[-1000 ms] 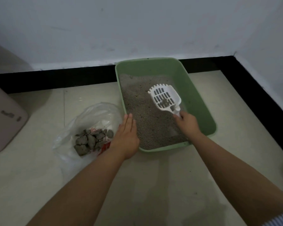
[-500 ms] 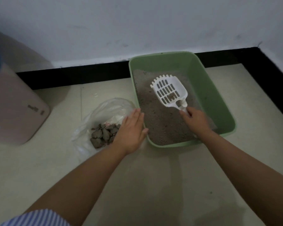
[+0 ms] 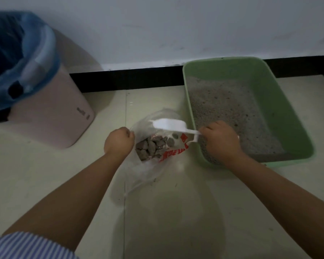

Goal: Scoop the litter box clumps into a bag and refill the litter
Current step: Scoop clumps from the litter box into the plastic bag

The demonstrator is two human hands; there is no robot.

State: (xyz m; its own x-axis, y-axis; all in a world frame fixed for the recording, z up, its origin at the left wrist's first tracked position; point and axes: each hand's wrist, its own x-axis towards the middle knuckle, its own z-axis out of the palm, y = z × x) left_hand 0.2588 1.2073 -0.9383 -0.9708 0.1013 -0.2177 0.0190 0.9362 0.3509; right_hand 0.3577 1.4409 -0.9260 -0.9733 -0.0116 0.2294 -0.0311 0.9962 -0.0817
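Observation:
A clear plastic bag (image 3: 148, 171) with red print lies on the floor, holding several grey clumps (image 3: 151, 147). My left hand (image 3: 119, 143) pinches the bag's left edge and holds its mouth apart. My right hand (image 3: 221, 142) grips the handle of the white slotted scoop (image 3: 168, 125), whose head is turned over above the bag's mouth. To the right stands the green litter box (image 3: 281, 96) with grey litter (image 3: 230, 107) spread over its bottom.
A pink waste bin (image 3: 51, 116) lined with a blue bag (image 3: 17, 58) stands at the left against the wall. A black skirting strip (image 3: 127, 80) runs along the white wall behind. The floor is pale tile.
My right hand has carried the scoop from over the litter box leftward to above the bag and turned it over. My left hand has closed on the bag's edge. The view has shifted left.

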